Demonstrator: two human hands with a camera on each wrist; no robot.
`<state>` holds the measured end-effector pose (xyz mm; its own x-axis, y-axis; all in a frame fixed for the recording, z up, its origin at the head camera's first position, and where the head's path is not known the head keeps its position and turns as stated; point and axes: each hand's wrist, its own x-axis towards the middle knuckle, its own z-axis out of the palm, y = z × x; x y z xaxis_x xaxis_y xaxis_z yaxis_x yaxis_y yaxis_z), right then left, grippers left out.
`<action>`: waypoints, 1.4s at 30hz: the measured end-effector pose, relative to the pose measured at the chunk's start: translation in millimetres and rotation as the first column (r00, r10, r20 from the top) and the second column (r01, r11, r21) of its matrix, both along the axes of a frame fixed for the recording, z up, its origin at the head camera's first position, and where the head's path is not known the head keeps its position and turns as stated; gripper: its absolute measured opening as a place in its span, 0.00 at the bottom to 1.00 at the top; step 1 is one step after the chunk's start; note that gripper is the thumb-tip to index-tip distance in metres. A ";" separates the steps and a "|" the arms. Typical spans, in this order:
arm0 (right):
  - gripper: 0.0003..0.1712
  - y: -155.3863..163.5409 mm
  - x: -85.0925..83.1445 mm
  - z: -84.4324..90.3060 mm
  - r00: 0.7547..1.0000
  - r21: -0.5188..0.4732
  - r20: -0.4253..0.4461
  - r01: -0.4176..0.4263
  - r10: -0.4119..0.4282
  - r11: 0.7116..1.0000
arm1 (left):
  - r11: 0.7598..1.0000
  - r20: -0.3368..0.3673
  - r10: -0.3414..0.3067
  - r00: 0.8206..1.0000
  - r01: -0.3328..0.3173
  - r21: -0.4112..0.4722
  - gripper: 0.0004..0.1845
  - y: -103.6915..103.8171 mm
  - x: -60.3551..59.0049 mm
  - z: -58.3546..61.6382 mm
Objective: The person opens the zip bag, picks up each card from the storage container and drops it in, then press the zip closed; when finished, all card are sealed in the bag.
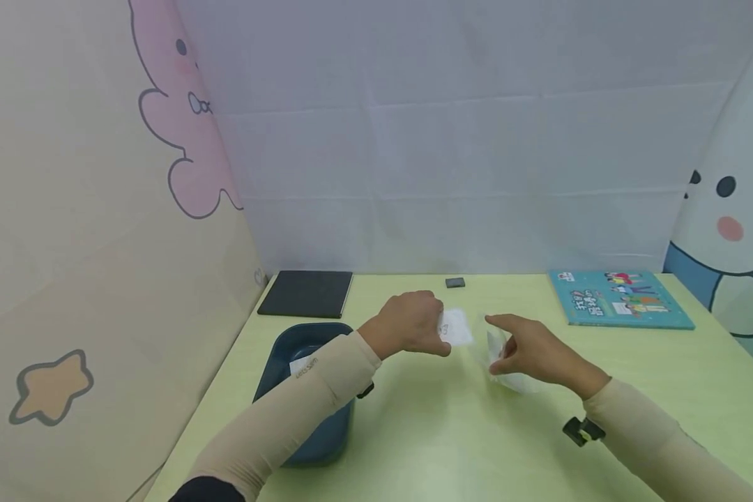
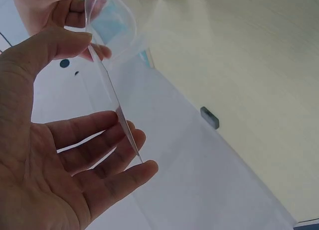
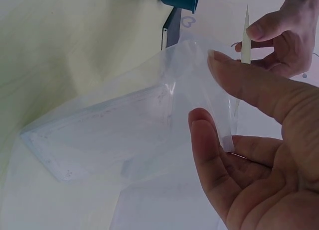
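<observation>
Left grip (image 1: 411, 324) pinching white card (image 1: 454, 326), right grip (image 1: 530, 352) pinching clear bag (image 3: 124, 125), plain only wrist-side.

Both forearms are covered by long, close-fitting beige sleeves that end at the wrists, leaving the left hand (image 1: 409, 324) and the right hand (image 1: 535, 352) bare. The left sleeve (image 1: 301, 408) carries a small line of dark printed lettering on the forearm just above the blue bin (image 1: 270, 366), and at the elbow end a dark garment edge shows beneath the beige fabric. A small black clip-like mount (image 1: 579, 430) sits at the underside of the right sleeve (image 1: 655, 436) just behind the wrist, and a similar black piece (image 1: 365, 390) peeks out under the left wrist.
</observation>
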<state>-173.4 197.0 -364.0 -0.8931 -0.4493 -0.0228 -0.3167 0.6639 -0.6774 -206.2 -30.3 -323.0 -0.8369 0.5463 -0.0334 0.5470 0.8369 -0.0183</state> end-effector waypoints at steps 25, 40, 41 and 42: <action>0.49 -3.0 -2.5 -3.6 0.999 -0.043 -0.029 -0.021 0.020 0.999 | 0.979 -0.033 -0.084 0.996 0.076 -0.188 0.24 43.9 4.4 -11.0; 0.49 0.8 -2.0 -3.7 0.999 -0.048 -0.032 -0.006 0.005 0.999 | 0.988 0.061 -0.132 0.989 0.136 -0.075 0.25 27.5 3.4 -8.6; 0.49 0.6 -1.6 -4.2 0.999 -0.050 -0.032 -0.008 0.006 0.999 | 0.988 0.061 -0.134 0.989 0.138 -0.070 0.24 27.3 3.9 -7.4; 0.49 0.4 -1.3 -4.9 0.999 -0.052 -0.031 -0.008 0.006 0.999 | 0.988 0.065 -0.134 0.989 0.138 -0.066 0.24 27.4 4.6 -6.1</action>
<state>-174.7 197.4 -368.9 -0.8900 -0.4552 0.0287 -0.3427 0.6259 -0.7006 -201.6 -2.9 -329.1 -0.7505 0.6493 -0.1234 0.6574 0.7526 -0.0379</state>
